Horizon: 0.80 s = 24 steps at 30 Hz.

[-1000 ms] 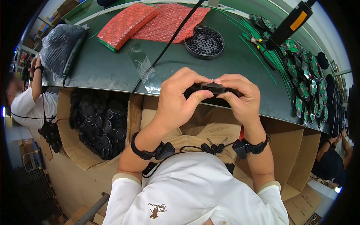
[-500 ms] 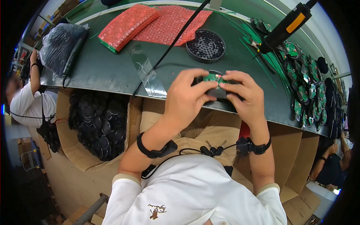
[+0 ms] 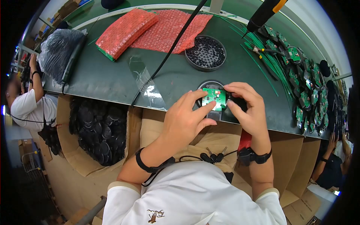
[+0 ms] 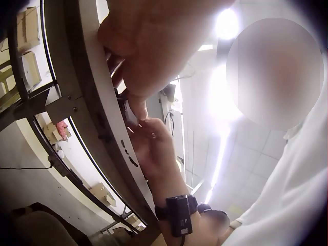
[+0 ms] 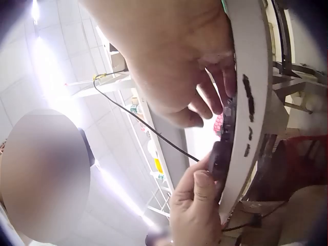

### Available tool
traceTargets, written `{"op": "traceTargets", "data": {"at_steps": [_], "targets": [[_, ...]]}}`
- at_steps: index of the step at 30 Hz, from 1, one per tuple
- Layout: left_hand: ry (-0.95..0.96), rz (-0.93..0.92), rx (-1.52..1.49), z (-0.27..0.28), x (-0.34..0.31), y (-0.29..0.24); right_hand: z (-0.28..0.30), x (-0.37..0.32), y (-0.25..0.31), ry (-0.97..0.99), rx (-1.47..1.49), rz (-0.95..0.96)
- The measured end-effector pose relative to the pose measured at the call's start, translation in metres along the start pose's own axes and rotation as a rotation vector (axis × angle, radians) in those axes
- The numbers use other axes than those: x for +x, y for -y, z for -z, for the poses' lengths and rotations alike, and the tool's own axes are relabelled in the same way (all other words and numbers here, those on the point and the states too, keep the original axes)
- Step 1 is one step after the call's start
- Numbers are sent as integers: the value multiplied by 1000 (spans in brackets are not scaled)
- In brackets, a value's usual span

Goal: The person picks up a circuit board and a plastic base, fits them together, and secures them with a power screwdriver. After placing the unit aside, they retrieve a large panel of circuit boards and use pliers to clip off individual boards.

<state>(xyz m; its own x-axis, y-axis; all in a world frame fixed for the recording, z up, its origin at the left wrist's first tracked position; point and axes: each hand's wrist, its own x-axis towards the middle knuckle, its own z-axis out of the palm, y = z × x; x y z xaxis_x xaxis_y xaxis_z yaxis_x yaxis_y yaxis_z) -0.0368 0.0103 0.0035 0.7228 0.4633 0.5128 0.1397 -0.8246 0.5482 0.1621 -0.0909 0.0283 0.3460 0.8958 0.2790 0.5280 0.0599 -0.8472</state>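
Observation:
A round black housing (image 3: 210, 83) with a green circuit board (image 3: 214, 98) inside lies face up at the table's front edge. My left hand (image 3: 184, 117) holds the housing from the left, one fingertip on the board; in the right wrist view the left hand's (image 5: 197, 207) thumb and fingers grip a black part (image 5: 220, 160). My right hand (image 3: 250, 108) is at the housing's right side, index fingertip by its rim and thumb apart below. Relaxed, bent fingers show on the right hand (image 5: 179, 61) in the right wrist view. The left hand (image 4: 154, 46) hides most of the housing in the left wrist view.
Behind are a round tray (image 3: 205, 68) of small black pieces and red bubble wrap (image 3: 161, 33). A screwdriver (image 3: 264, 15) hangs at upper right, above green strips (image 3: 262, 62) and stacked board assemblies (image 3: 305, 90). A carton (image 3: 62, 138) of black discs stands below left.
The housing has gone from edge-on between both hands to lying flat, board up. My right fingers have spread at its side. The hanging screwdriver appears farther up and left.

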Motion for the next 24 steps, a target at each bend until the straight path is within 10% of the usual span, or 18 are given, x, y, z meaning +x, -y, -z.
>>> {"op": "traceTargets", "data": {"at_steps": [16,24], "targets": [[70,78,-58,25,27,-7,-2,-1,-2,-111,34,-11],[36,152,271,1,107,42,76,64,8,-898,13,311]]}}
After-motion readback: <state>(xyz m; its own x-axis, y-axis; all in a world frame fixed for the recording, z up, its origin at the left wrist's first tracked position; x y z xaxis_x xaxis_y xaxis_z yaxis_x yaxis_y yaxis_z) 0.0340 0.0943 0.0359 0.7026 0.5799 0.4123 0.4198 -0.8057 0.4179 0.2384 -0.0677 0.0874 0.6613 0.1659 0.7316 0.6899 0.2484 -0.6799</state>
